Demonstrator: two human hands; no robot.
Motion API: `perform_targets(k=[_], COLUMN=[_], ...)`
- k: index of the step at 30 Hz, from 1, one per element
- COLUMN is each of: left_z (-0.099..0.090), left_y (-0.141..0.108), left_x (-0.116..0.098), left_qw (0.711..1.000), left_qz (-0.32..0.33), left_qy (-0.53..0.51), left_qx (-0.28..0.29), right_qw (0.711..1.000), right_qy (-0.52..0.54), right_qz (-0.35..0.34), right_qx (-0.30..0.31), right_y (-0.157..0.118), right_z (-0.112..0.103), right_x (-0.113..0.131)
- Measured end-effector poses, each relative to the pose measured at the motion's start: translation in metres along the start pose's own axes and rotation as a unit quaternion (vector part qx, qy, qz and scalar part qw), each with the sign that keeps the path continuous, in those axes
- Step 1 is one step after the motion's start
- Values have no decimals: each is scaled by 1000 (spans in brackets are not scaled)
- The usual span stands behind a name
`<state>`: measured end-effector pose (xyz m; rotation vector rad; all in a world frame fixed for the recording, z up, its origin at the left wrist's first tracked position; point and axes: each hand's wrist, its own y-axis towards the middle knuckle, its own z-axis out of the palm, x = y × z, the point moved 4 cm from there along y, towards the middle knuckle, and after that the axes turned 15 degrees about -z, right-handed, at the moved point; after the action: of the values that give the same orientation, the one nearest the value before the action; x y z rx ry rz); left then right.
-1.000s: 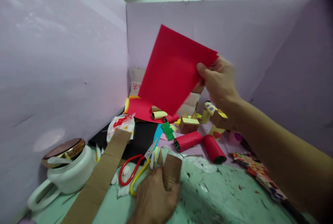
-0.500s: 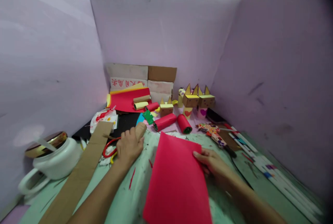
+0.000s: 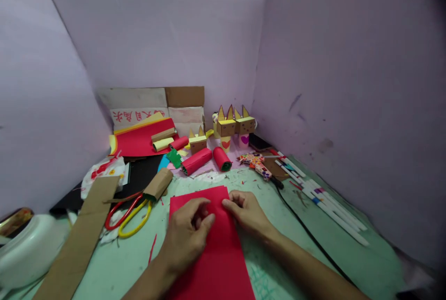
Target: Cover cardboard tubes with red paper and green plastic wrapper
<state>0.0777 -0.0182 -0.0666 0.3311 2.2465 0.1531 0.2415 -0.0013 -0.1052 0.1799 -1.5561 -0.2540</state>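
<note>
A red sheet of paper (image 3: 218, 263) lies in front of me on the green tabletop. My right hand (image 3: 249, 211) pinches its right edge near the top corner, thumb on top. Over the middle of the paper is my left hand (image 3: 190, 232), fingers curled and thumb apart, with nothing visible in it; whether it touches the paper I cannot tell. Left of the paper, a brown cardboard roll (image 3: 159, 183) rests by scissors with one red and one yellow handle (image 3: 134, 229). The scissor blades are hidden.
A long cardboard strip (image 3: 78, 239) and a white mug (image 3: 29, 246) stand left. Red paper rolls (image 3: 197, 160) and small cardboard cat figures (image 3: 226, 128) are at the back. To the right lie a patterned glue gun (image 3: 258, 165), its black cord, and several white sticks (image 3: 334, 218).
My left hand has let go of the cardboard roll, now lying by the scissors, and moved right over the red paper. My right hand still holds the sheet, now flatter on the table.
</note>
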Motion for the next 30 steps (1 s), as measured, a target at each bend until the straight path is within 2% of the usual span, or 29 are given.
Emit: perform_targets(k=[2,4,5,9,12,15,18,20,24,30], left_z=[-3,-11,-15,-20,-16,-6,-2,-3,-5,-1], left_y=[4,11,14,21,13,9,11,13,10,3], left_x=[2,7,10,16,6,-1,2,4,5,4], left_qw=[998,989,985,985,974,975,992,998,997,994], left_qz=[1,33,46,55,100,131,90,61,36,46], left_qy=[43,90,104,97,123,136,76,16,-53,-44], left_qx=[-45,-114,-131,-129,-159,-115,-47,-26,-49,-87], right_qw=[1000,1000,1000,998,995,989,976,965,949,945], right_qy=[9,22,29,53,83,140,209,247,290,295], right_qz=[-9,-10,-7,9,24,44,64,74,86,85], right_qx=[6,10,9,-25,-42,-14,23,43,88,117], right_y=[-2,-3,-3,0,1,-1,-6,-9,-11,-4], right_z=[2,2,2,-2,-3,4,12,15,18,18], right_x=[3,4,3,0,-1,0,0,-2,-4,-3])
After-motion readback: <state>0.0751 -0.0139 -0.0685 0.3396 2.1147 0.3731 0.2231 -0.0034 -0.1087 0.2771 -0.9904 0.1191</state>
